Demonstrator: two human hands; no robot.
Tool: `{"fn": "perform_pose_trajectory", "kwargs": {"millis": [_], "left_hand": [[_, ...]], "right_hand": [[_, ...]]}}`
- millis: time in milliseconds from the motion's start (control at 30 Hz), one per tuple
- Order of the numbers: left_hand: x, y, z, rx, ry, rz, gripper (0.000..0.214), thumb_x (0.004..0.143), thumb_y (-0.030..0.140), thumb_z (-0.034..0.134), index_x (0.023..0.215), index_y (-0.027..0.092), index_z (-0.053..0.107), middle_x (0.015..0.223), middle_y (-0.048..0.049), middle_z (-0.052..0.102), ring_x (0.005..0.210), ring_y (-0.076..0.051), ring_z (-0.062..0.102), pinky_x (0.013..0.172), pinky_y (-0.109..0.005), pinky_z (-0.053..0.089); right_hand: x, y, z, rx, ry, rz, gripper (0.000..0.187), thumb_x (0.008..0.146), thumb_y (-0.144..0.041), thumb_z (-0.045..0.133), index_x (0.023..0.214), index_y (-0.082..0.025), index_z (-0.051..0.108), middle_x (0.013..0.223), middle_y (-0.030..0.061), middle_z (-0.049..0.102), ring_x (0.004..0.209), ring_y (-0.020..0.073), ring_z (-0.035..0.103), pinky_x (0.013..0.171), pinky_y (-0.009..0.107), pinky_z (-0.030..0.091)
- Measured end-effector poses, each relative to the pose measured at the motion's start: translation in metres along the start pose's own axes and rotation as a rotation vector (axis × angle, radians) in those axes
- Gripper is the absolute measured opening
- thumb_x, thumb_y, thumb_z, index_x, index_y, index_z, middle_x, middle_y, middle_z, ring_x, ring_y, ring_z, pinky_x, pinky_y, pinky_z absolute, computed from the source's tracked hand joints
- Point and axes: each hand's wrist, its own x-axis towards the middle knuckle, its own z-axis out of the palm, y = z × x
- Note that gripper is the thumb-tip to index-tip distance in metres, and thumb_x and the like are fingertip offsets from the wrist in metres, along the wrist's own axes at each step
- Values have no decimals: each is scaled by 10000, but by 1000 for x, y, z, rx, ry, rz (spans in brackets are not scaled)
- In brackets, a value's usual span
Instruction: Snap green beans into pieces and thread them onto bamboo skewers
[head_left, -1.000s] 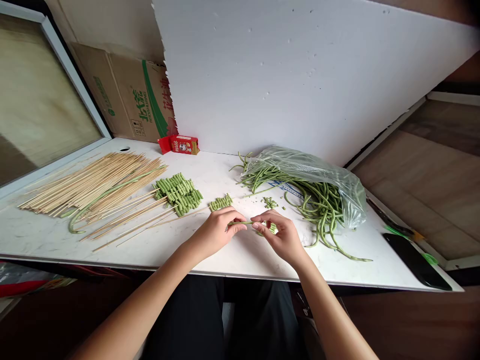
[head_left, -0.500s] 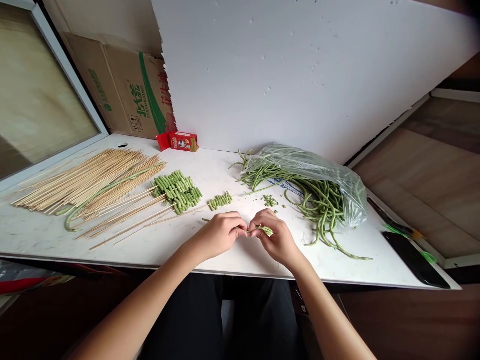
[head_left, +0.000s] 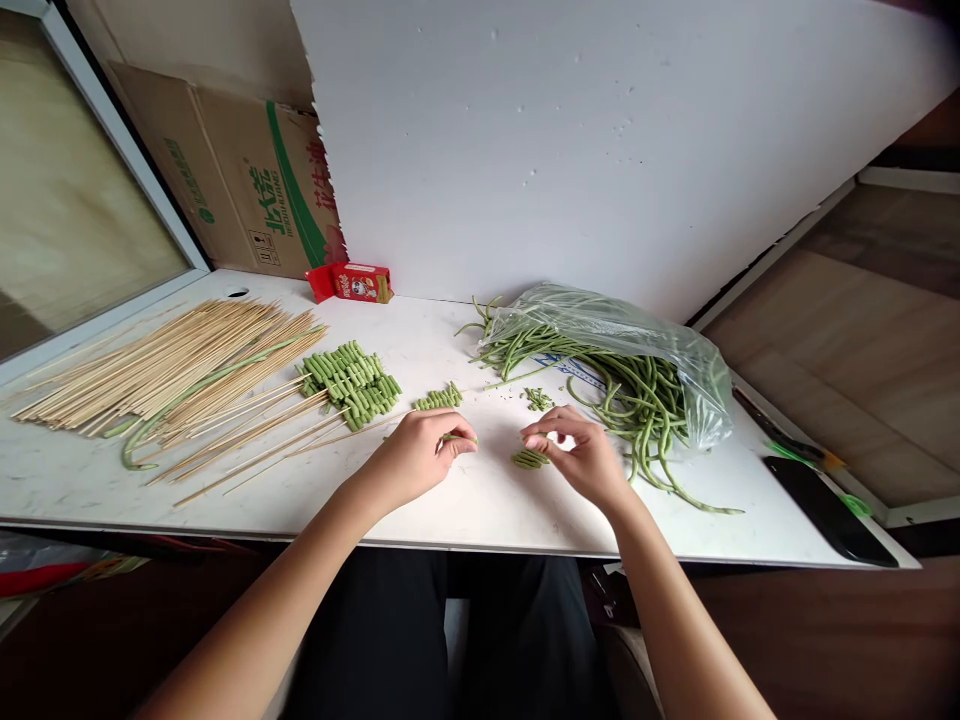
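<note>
My left hand (head_left: pixel 416 455) is closed in a pinch on a long green bean (head_left: pixel 450 437), whose tip shows between thumb and forefinger. Apart from it, to the right, my right hand (head_left: pixel 577 455) pinches a short piece of bean, mostly hidden by the fingers. Just under those fingers lies a small pile of short bean pieces (head_left: pixel 530 459). Tiny bean scraps (head_left: pixel 538 398) are scattered behind it. Beyond my left hand, a short row of bean pieces (head_left: pixel 439 397) sits on a skewer. Further left, more skewered bean pieces (head_left: pixel 351 380) lie in a block.
Many bare bamboo skewers (head_left: pixel 172 360) cover the left of the white table (head_left: pixel 450 520), with a long bean across them. A plastic bag (head_left: pixel 615 325) of long beans (head_left: pixel 652 400) lies right. A red box (head_left: pixel 362 283) stands behind; a black phone (head_left: pixel 825 510) lies at the right edge.
My hands were together on the bean and are now apart. The right hand has moved right, uncovering more of the small pile; the left has drawn slightly left.
</note>
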Motion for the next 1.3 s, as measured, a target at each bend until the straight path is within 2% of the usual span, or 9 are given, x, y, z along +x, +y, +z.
{"fn": "perform_pose_trajectory", "kwargs": {"millis": [133,300,500,600,767,867,1033,1167,1300], "left_hand": [[2,2,-2,-3,5,28,75,978,169,714,991,202,780,965,-36,792,850,-170,721,799,-279,548],[0,1,2,52,-26,24,212,1032,126,590,1099,201,776,1066,-64,750,948,-183,722,868,-302,563],[-1,5,4,12,-17,42,228,1018,113,602,1167,206,748,1098,-73,746,950,-185,726,871,-311,576],[0,7,9,-32,3,52,258,992,97,644,1210,210,725,1079,-66,758,930,-181,732,849,-304,578],[-2,9,17,-84,-27,40,293,977,98,676,1240,221,713,1115,-69,760,979,-185,727,863,-293,581],[-3,9,17,-67,-17,41,278,965,134,721,1230,220,718,1101,-65,765,948,-180,725,840,-282,578],[-1,9,13,21,47,91,89,985,189,719,1060,203,766,994,-52,780,888,-179,724,811,-282,558],[-1,9,13,-2,32,89,107,990,151,697,1052,201,768,992,-45,787,892,-172,732,800,-269,546],[-3,9,16,-8,9,81,129,972,103,693,991,204,771,950,-29,784,836,-159,717,770,-269,527]], "right_hand": [[2,35,-6,-230,121,136,357,1032,-501,595,1076,-250,845,916,111,746,909,299,628,759,415,474],[0,50,-4,-386,55,137,320,1022,-426,588,1051,-231,840,968,114,767,966,319,617,907,472,479],[1,22,-3,-297,89,104,330,1013,-498,638,1063,-239,835,1034,115,789,999,311,649,902,462,494],[-1,-7,5,-34,-14,94,343,1014,-532,654,1119,-253,823,1097,107,800,982,277,686,750,382,511],[-7,-42,24,148,-103,-16,280,978,-491,742,1117,-262,824,1029,88,809,885,230,681,730,356,520],[-7,-44,24,127,-42,-43,243,995,-466,726,1041,-249,827,957,85,801,850,226,664,715,357,514],[-6,-39,19,99,15,-10,226,993,-460,730,1032,-252,810,960,73,791,843,224,652,742,368,523],[-7,-41,24,85,8,-69,226,966,-452,768,1082,-261,805,980,76,783,865,234,648,751,376,525],[-7,-41,31,52,12,-132,151,1000,-401,730,994,-265,796,930,73,766,914,255,648,812,404,516]]}}
